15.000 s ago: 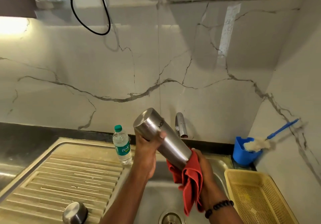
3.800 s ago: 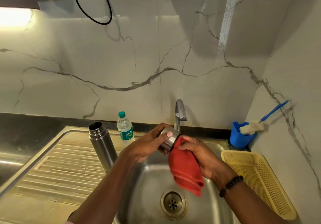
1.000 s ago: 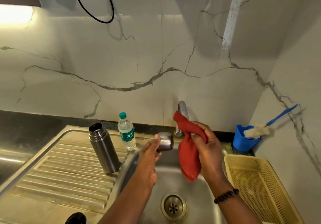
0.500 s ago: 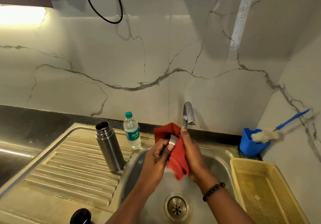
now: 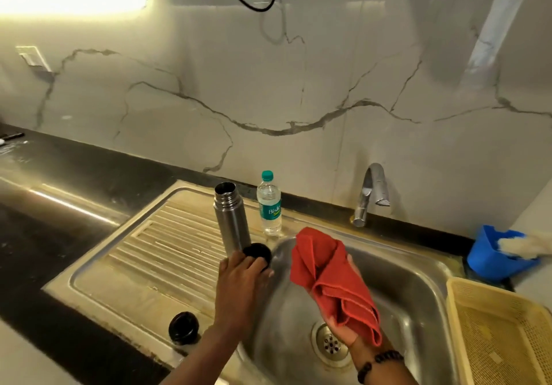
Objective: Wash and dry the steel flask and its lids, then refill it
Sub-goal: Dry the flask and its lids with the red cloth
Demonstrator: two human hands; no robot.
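The steel flask (image 5: 231, 217) stands upright and uncapped on the drainboard (image 5: 143, 253), at the sink's left rim. My left hand (image 5: 240, 278) grips the steel cup lid (image 5: 257, 253) just in front of the flask's base, with the lid's dark inside facing up. Over the sink bowl (image 5: 418, 277), my right hand (image 5: 343, 335) holds a bunched red cloth (image 5: 331, 277). A round black inner lid (image 5: 183, 328) lies on the drainboard's near edge. A small water bottle (image 5: 269, 205) with a green cap stands just right of the flask.
The tap (image 5: 370, 193) rises behind the sink. A blue holder (image 5: 493, 254) with a brush (image 5: 525, 246) sits at the back right, and a yellow plastic basket (image 5: 501, 331) lies right of the sink. Dark counter runs along the left.
My hands have parted. The left one carried the cup lid out of the cloth and left to the flask's base. The right one dropped lower over the sink with the cloth.
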